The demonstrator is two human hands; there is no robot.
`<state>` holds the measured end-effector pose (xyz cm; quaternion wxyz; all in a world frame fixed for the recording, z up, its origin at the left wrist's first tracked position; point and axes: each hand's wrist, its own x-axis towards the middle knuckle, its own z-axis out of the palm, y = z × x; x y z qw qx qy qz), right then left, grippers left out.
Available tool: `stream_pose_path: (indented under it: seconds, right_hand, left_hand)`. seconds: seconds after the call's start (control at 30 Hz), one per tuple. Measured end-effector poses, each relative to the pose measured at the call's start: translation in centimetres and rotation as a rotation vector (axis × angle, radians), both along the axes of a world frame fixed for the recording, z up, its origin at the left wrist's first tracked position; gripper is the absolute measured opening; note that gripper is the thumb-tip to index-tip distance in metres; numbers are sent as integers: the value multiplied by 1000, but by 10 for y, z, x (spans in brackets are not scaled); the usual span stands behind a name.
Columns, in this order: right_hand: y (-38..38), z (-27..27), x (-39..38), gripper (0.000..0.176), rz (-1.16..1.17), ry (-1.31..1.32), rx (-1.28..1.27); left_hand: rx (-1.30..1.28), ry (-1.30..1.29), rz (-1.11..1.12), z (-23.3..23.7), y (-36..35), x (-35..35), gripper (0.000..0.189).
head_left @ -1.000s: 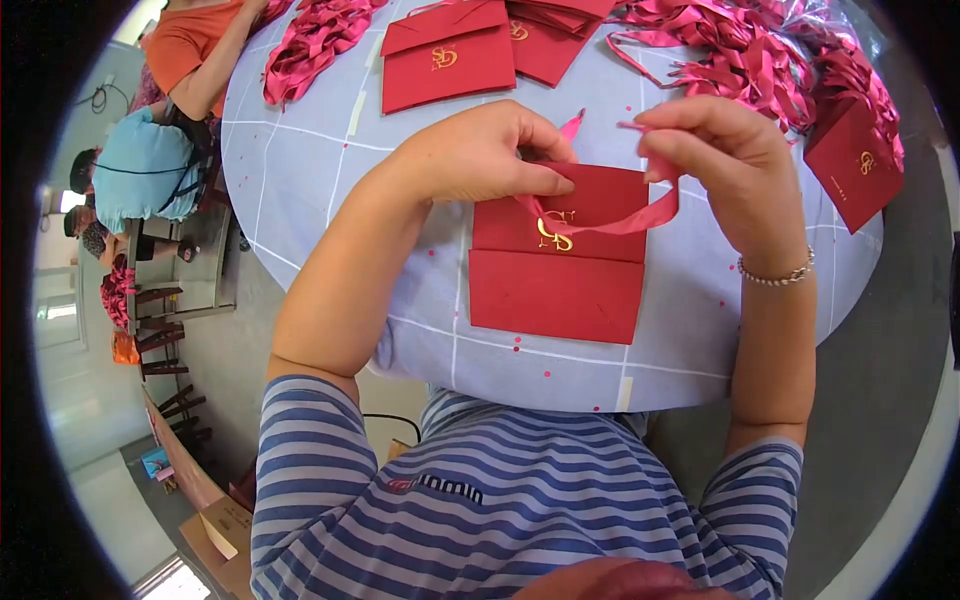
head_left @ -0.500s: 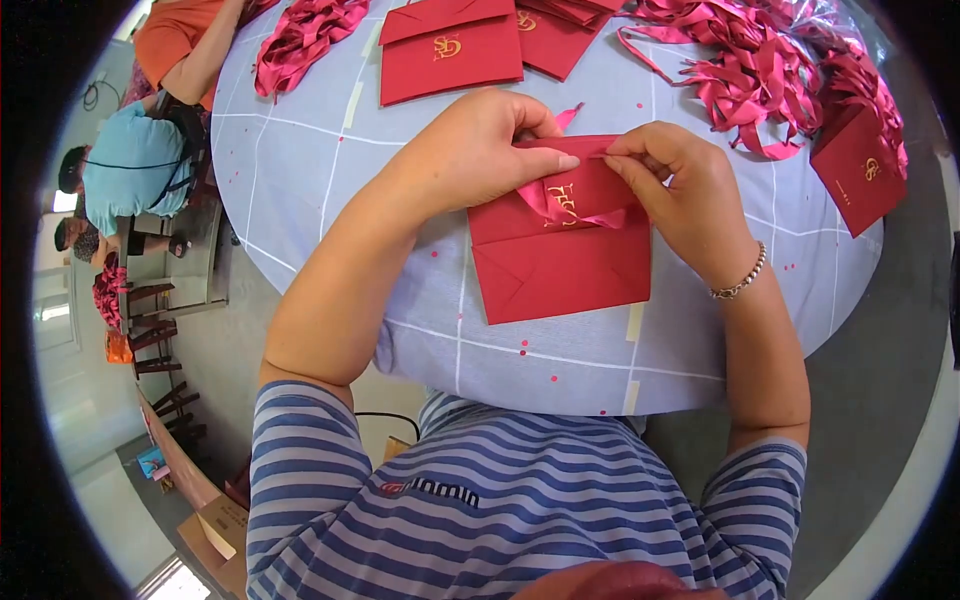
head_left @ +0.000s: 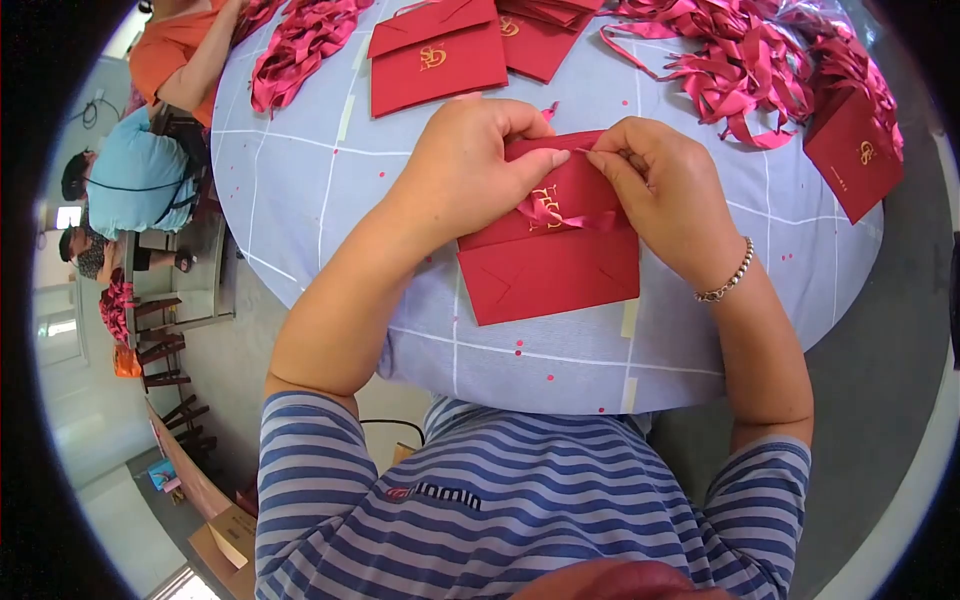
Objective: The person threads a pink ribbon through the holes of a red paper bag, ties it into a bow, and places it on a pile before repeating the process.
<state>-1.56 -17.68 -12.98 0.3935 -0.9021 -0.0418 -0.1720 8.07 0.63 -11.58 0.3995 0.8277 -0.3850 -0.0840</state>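
Red bag (head_left: 550, 270) lies flat on the desk (head_left: 300, 190) near its front edge, pink ribbon (head_left: 562, 216) looped over the gold logo; left hand (head_left: 465, 165) and right hand (head_left: 660, 190) meet at the top edge, each grip pinched shut on the ribbon. Probably best with fingertips tight, close to that edge, so it can't slip. Pale checked cloth, spare bags (head_left: 435, 60) and ribbon heap (head_left: 750, 60) far side, another person's arm (head_left: 190, 60) top left.
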Motion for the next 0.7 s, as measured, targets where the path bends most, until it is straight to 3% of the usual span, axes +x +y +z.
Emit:
stream_pose_path:
  seconds: [0.07, 0.3, 0.43, 0.6, 0.7]
  right_hand:
    - [1, 2, 0, 8, -4, -11, -9]
    - [0, 9, -5, 9, 5, 22, -99]
    - [2, 11, -5, 7, -2, -66, -186]
    - [28, 24, -15, 17, -96, -79, -487]
    - [32, 18, -12, 16, -78, -76, -456]
  left_hand:
    - [-32, -173, -65, 0, 0, 0, 16]
    - [-5, -199, -41, 3, -4, -9, 13]
    - [-26, -360, -42, 5, -9, -18, 8]
    - [-81, -470, -62, 5, -13, -20, 5]
    - [-54, -517, -93, 7, -11, -20, 4]
